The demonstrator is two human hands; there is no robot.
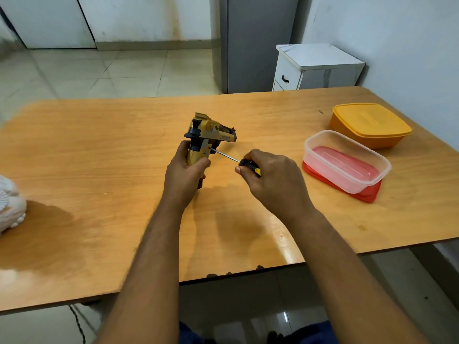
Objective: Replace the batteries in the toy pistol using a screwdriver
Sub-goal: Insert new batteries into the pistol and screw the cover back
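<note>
A yellow and black toy pistol is held above the middle of the wooden table, barrel end up and away. My left hand grips its handle from the left. My right hand grips the black and yellow handle of a screwdriver. The thin metal shaft runs up and left, and its tip touches the side of the pistol's grip. No batteries are visible.
A clear plastic box sits on a red lid at the right. Behind it stands a closed orange container. A white object lies at the table's left edge. A white cabinet is beyond the table.
</note>
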